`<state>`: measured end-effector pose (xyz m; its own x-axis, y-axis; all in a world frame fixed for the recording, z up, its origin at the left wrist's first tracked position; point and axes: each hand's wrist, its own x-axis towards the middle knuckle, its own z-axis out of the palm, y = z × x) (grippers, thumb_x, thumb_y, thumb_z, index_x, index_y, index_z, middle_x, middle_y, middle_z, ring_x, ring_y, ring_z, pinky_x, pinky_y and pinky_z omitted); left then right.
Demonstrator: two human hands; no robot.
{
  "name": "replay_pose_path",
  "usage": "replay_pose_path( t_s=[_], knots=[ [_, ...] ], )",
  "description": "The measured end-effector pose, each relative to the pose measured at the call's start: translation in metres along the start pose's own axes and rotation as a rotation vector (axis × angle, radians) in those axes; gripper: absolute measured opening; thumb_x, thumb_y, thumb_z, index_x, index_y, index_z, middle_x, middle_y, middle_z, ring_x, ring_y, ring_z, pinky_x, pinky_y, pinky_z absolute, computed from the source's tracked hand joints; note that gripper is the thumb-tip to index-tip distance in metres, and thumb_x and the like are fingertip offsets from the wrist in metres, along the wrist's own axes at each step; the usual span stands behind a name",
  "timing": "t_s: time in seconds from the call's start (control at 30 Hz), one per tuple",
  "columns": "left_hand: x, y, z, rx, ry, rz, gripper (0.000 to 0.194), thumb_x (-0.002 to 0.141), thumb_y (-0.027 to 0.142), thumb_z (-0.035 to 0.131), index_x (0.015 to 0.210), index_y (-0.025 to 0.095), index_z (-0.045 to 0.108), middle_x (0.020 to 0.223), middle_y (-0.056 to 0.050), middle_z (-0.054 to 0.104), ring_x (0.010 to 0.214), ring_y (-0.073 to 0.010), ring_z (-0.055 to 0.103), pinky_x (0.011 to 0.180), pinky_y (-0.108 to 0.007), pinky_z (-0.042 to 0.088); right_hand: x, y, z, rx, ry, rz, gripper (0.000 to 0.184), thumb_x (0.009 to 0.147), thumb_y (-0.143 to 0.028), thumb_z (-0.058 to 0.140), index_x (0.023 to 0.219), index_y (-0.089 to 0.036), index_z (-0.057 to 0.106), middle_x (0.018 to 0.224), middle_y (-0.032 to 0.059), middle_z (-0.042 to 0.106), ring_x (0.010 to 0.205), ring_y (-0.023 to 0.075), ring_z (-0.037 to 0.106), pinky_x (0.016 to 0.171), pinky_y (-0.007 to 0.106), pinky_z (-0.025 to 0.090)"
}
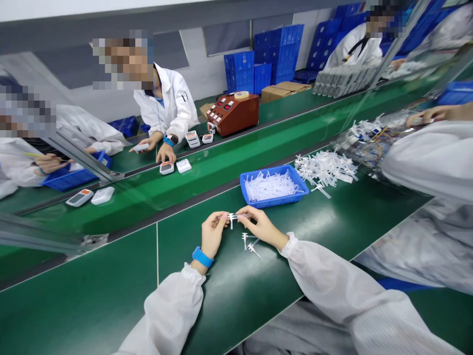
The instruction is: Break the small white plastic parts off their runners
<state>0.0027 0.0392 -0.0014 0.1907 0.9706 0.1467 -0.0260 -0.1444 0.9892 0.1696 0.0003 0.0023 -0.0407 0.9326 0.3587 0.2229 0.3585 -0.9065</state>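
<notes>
My left hand [213, 231] and my right hand [260, 225] meet over the green table [111, 291], both pinching a small white plastic part [232, 217] between the fingertips. My left wrist wears a blue band [202, 257]. Two more small white parts [250, 243] lie on the table just below my right hand. A blue tray [274, 186] full of the same white parts stands a little beyond my hands.
A loose heap of white parts [325, 169] lies right of the tray. A co-worker's white sleeve [424, 158] fills the right side. Across the green belt [229, 162] a person in a white coat handles small white devices [167, 167] near a brown box [232, 113].
</notes>
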Motion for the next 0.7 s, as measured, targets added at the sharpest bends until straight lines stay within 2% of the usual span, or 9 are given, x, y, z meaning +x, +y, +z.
replay_pose_path(
  t_s=[0.2, 0.3, 0.4, 0.47, 0.5, 0.57, 0.6, 0.63, 0.7],
  knots=[
    [-0.004, 0.002, 0.002, 0.071, -0.013, 0.032, 0.022, 0.078, 0.036, 0.066, 0.085, 0.016, 0.067, 0.078, -0.003, 0.069, 0.069, -0.0139, 0.062, 0.068, -0.026, 0.050, -0.013, 0.003, -0.011, -0.006, -0.021, 0.069, 0.024, 0.092, -0.039, 0.047, 0.089, -0.018, 0.057, 0.066, -0.0004, 0.062, 0.056, 0.0112, 0.054, 0.054, 0.024, 0.042],
    [-0.010, 0.003, 0.004, 0.151, -0.055, 0.099, 0.019, 0.081, 0.035, 0.062, 0.086, 0.017, 0.066, 0.080, -0.003, 0.068, 0.073, -0.0154, 0.063, 0.072, -0.028, 0.051, -0.022, 0.000, -0.021, -0.119, -0.033, 0.024, 0.022, 0.092, -0.036, 0.047, 0.084, -0.018, 0.058, 0.069, 0.0001, 0.062, 0.057, 0.0109, 0.052, 0.055, 0.024, 0.040],
    [-0.017, 0.006, 0.006, 0.291, -0.047, 0.287, 0.014, 0.086, 0.031, 0.058, 0.085, 0.018, 0.064, 0.083, -0.004, 0.065, 0.079, -0.0167, 0.062, 0.075, -0.030, 0.050, -0.032, -0.002, -0.041, -0.237, -0.003, -0.096, 0.021, 0.092, -0.033, 0.048, 0.082, -0.019, 0.059, 0.073, 0.0012, 0.060, 0.061, 0.0118, 0.052, 0.058, 0.025, 0.040],
    [-0.028, 0.011, 0.010, 0.387, -0.025, 0.465, 0.011, 0.087, 0.024, 0.055, 0.084, 0.018, 0.063, 0.086, -0.004, 0.062, 0.083, -0.0171, 0.059, 0.077, -0.032, 0.049, -0.041, 0.000, -0.062, -0.281, 0.140, -0.144, 0.022, 0.093, -0.032, 0.045, 0.080, -0.019, 0.057, 0.071, 0.0009, 0.056, 0.060, 0.0119, 0.051, 0.059, 0.025, 0.041],
    [-0.036, 0.015, 0.013, 0.421, -0.054, 0.558, 0.010, 0.088, 0.020, 0.053, 0.084, 0.018, 0.062, 0.087, -0.005, 0.061, 0.085, -0.0173, 0.058, 0.079, -0.033, 0.048, -0.046, 0.002, -0.074, -0.294, 0.245, -0.149, 0.023, 0.094, -0.032, 0.043, 0.078, -0.019, 0.055, 0.068, 0.0000, 0.054, 0.058, 0.0116, 0.050, 0.058, 0.025, 0.041],
    [-0.058, 0.031, 0.021, 0.446, -0.227, 0.727, 0.011, 0.087, 0.013, 0.051, 0.087, 0.019, 0.061, 0.088, -0.005, 0.062, 0.086, -0.0174, 0.058, 0.080, -0.034, 0.047, -0.057, 0.009, -0.101, -0.318, 0.453, -0.138, 0.025, 0.094, -0.033, 0.041, 0.077, -0.020, 0.052, 0.062, -0.0025, 0.048, 0.052, 0.0107, 0.046, 0.054, 0.025, 0.039],
    [-0.072, 0.042, 0.026, 0.435, -0.386, 0.798, 0.013, 0.086, 0.011, 0.051, 0.090, 0.019, 0.061, 0.088, -0.005, 0.064, 0.087, -0.0178, 0.058, 0.081, -0.035, 0.047, -0.062, 0.013, -0.115, -0.333, 0.539, -0.128, 0.025, 0.095, -0.034, 0.041, 0.077, -0.020, 0.051, 0.060, -0.0035, 0.046, 0.050, 0.0103, 0.045, 0.053, 0.024, 0.038],
    [-0.086, 0.056, 0.031, 0.405, -0.532, 0.842, 0.016, 0.086, 0.009, 0.050, 0.095, 0.019, 0.060, 0.090, -0.006, 0.065, 0.088, -0.0179, 0.058, 0.082, -0.035, 0.047, -0.066, 0.017, -0.128, -0.351, 0.612, -0.117, 0.025, 0.094, -0.035, 0.041, 0.078, -0.020, 0.051, 0.059, -0.0041, 0.045, 0.049, 0.0100, 0.044, 0.052, 0.024, 0.037],
    [-0.112, 0.088, 0.040, 0.318, -0.750, 0.884, 0.022, 0.086, 0.011, 0.050, 0.106, 0.018, 0.057, 0.094, -0.007, 0.067, 0.089, -0.0180, 0.060, 0.082, -0.035, 0.047, -0.071, 0.025, -0.154, -0.393, 0.730, -0.103, 0.025, 0.094, -0.038, 0.042, 0.080, -0.019, 0.050, 0.060, -0.0041, 0.046, 0.050, 0.0097, 0.044, 0.052, 0.024, 0.037]
  ],
)
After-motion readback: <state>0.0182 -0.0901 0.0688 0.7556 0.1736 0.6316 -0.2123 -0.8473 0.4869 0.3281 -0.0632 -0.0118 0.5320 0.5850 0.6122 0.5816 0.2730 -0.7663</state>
